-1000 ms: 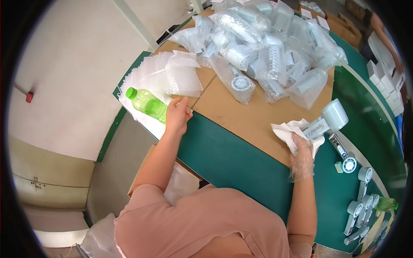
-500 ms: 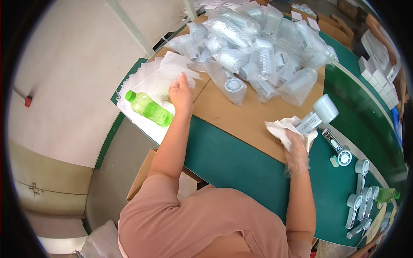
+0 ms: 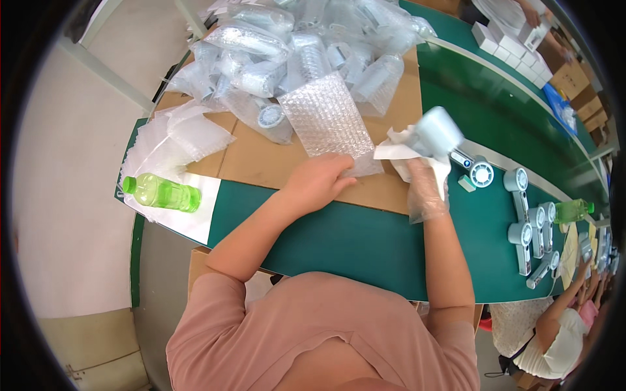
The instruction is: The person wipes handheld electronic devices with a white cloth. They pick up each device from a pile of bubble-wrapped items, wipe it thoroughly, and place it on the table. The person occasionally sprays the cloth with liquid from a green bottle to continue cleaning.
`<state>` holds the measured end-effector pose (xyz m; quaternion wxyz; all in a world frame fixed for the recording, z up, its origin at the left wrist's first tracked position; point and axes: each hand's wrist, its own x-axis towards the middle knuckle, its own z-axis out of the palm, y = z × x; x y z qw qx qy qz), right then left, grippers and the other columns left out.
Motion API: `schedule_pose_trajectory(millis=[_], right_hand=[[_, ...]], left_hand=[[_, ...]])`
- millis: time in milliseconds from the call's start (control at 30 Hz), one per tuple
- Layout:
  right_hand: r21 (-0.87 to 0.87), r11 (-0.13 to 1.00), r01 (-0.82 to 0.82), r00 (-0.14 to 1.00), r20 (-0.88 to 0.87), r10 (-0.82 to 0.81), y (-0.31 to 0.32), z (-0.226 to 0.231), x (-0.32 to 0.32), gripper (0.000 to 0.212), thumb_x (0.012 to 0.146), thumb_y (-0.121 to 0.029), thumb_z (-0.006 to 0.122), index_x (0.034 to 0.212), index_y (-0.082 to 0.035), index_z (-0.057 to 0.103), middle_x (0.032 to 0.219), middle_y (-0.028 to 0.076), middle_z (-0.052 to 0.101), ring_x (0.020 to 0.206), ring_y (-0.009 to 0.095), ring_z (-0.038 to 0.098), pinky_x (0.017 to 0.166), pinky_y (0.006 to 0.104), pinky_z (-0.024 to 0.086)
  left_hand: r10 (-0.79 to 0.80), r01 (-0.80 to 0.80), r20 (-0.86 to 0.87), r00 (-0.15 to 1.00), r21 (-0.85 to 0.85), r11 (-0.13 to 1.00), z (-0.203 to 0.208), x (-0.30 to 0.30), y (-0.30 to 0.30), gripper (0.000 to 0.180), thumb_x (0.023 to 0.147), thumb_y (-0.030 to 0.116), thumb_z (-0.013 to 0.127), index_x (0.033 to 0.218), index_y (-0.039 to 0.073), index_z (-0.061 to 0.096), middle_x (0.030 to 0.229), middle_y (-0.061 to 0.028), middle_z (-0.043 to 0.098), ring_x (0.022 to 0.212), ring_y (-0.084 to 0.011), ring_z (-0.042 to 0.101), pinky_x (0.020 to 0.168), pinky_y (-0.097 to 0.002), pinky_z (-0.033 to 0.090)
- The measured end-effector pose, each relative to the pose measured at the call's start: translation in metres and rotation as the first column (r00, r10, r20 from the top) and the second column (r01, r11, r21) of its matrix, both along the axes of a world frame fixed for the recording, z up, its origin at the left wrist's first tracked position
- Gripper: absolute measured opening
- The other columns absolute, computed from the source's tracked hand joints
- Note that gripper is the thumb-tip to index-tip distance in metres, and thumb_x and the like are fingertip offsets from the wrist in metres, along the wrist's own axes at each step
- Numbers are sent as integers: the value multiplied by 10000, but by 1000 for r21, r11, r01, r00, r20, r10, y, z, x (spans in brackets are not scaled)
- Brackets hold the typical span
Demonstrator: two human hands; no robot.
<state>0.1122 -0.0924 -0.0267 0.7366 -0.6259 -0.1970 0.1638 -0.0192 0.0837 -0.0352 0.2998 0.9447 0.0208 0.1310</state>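
My left hand [image 3: 318,184] pinches the near edge of a bubble-wrap bag [image 3: 328,117] between thumb and fingers. The flat bag stretches away over the cardboard toward the pile of bagged fans. In a thin clear plastic glove, my right hand [image 3: 427,189] is closed around a white cloth [image 3: 399,151] and a pale blue handheld fan [image 3: 440,132]. The fan's head is smeared by motion, and the cloth covers its handle. Just right of it lie another handheld fan [image 3: 481,173] and a small pale green block [image 3: 466,183].
Bagged fans [image 3: 261,78] heap up on a cardboard sheet [image 3: 254,163]. At left, a green-capped bottle [image 3: 166,193] lies beside fanned-out bubble bags [image 3: 173,140]. Several fans [image 3: 520,236] and another green bottle [image 3: 574,210] are at right. White boxes [image 3: 502,49] and other people are beyond.
My left hand has moved right from the stack of bubble bags, bringing one bag in front of me. My right hand still holds the fan and cloth. The whole view has shifted.
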Motion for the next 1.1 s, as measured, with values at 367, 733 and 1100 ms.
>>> schedule_pose_trajectory(millis=[367, 733, 1100], right_hand=[[-46, 997, -65, 976, -211, 54, -53, 0, -4, 568, 857, -143, 697, 1353, -26, 446, 1180, 93, 600, 1087, 171, 574, 938, 320, 466], [-654, 578, -489, 872, -354, 337, -39, 6, -9, 560, 872, -514, 587, 1120, -15, 642, 1082, 172, 662, 996, 252, 626, 862, 324, 464], [-622, 729, -288, 950, -281, 135, -32, 5, -25, 484, 904, -437, 559, 1129, -14, 629, 1064, 173, 663, 930, 265, 630, 842, 335, 462]], left_hand=[[-99, 97, -131, 986, -21, 995, -22, 33, 8, 76, 836, 85, 598, 850, 20, 637, 708, -108, 578, 676, -282, 563, 656, -373, 468], [78, -328, -379, 922, -658, 678, -17, 41, 25, 99, 882, 115, 619, 861, 21, 639, 729, -13, 598, 617, -116, 521, 565, -267, 424], [-163, 50, 307, 938, 346, 937, 22, 53, -43, 77, 717, 25, 598, 787, 31, 566, 755, -132, 544, 735, -332, 563, 629, -425, 456]])
